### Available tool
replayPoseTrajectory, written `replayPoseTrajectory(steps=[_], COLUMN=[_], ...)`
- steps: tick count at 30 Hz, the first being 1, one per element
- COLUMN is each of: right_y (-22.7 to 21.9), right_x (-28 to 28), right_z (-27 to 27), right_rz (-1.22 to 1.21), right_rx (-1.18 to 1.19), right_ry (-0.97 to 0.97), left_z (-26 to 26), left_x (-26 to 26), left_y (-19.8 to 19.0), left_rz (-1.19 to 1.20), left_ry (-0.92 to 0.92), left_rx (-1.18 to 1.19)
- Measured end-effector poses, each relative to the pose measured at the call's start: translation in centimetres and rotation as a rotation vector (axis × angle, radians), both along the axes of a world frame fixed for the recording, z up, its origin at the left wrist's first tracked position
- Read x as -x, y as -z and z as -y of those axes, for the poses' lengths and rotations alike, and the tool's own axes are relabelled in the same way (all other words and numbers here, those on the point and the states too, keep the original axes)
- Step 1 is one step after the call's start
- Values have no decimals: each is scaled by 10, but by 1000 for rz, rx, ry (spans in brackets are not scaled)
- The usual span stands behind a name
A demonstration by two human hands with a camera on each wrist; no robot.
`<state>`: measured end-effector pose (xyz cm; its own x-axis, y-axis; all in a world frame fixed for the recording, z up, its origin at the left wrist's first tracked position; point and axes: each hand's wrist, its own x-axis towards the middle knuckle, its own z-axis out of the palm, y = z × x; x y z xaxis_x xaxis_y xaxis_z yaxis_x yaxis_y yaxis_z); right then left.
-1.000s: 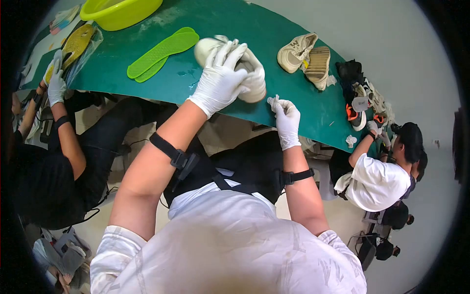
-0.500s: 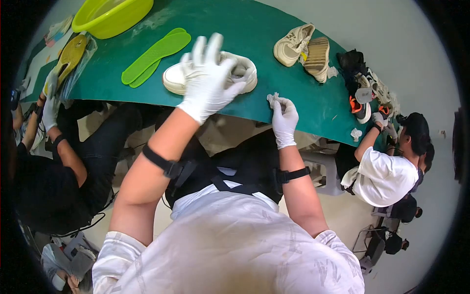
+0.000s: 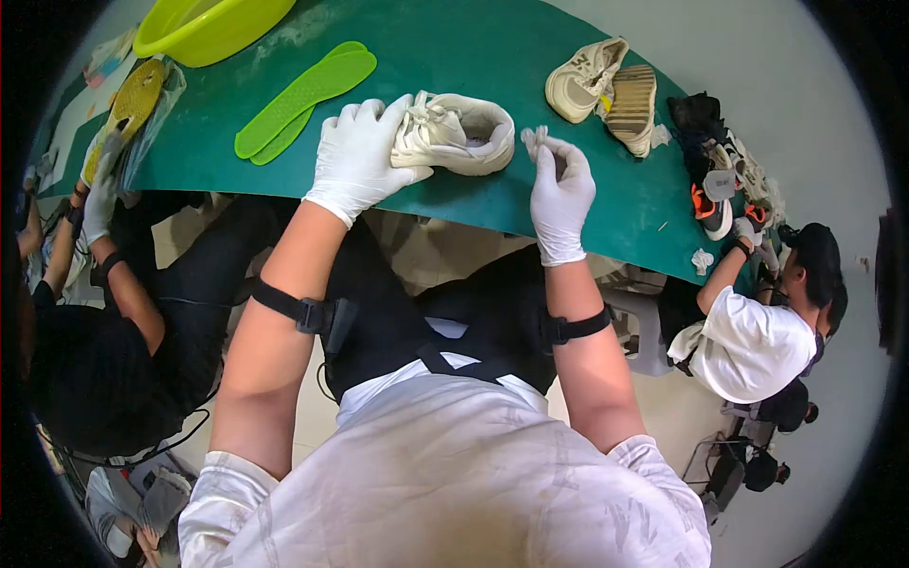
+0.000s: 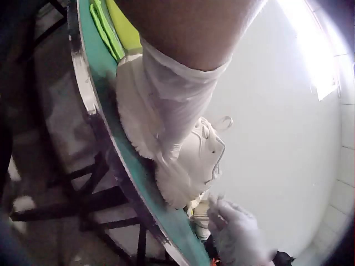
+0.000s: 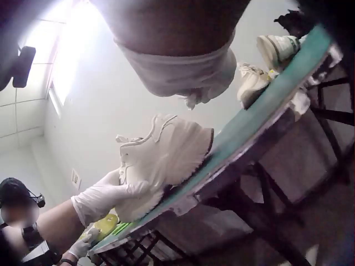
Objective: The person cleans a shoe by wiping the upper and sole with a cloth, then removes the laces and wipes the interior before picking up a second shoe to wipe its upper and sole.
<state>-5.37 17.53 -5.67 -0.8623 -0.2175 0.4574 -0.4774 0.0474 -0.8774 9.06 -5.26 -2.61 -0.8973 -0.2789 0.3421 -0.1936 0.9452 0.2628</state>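
A white lace-up sneaker [image 3: 478, 156] stands on the green table before me, its opening facing up and its heel toward my right. My gloved left hand [image 3: 360, 159] grips it around the toe, thumb along the near side; the palm hides the front of the shoe. The right wrist view shows the same sneaker [image 5: 175, 149] from the side, with the left thumb [image 5: 136, 189] pressed against it. Just beyond the heel, my gloved right hand [image 3: 563, 194] pinches a small crumpled white wipe [image 3: 536, 138] between thumb and fingers, apart from the shoe.
Two green insoles [image 3: 308, 99] lie left of the shoe, near a yellow-green basin [image 3: 213, 33]. A pair of off-white sneakers [image 3: 582, 80] sits at right; more shoes [image 3: 712, 204] lie farther along. People work at both sides, one holding a yellow sole [image 3: 137, 95].
The sneaker, blurred under the left hand earlier, was set down, then shifted right. My left hand moved from above it to its toe. The right hand kept its pinch and moved slightly up.
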Motion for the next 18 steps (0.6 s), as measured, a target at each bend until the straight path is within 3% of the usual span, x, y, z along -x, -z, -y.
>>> replayPoseTrajectory(steps=[3,4,9,11,13,15,17,18], right_y=[-19,-17,-20,-20,-8,-5,-3,-1], right_x=[-7,-7,-12,-17,-27,-26,-23,-11], right_z=[11,15,5,-5,-13,-16,-13,-13], right_rz=[-97,-288,-453,-423,-392,-216,118,49], right_rx=[-222,-286,-407,-547,-547,-425,-118,-110], right_ry=[-60,-21,-83,-488,-452,-301,-182,-143], left_z=[-1,-1,-5,-10,-19,-21,-21,-20], left_x=[5,6,9,12,15,15,15,15], left_y=[-2,-1,4,7,8,4,-3,-10], left_rz=[44,29,13,-28,-31,-9,22,103], left_ry=[-17,-16,-33,-35,-102,-104,-101,-77], left_rx=[20,40,-19,-6,8,14,16,10])
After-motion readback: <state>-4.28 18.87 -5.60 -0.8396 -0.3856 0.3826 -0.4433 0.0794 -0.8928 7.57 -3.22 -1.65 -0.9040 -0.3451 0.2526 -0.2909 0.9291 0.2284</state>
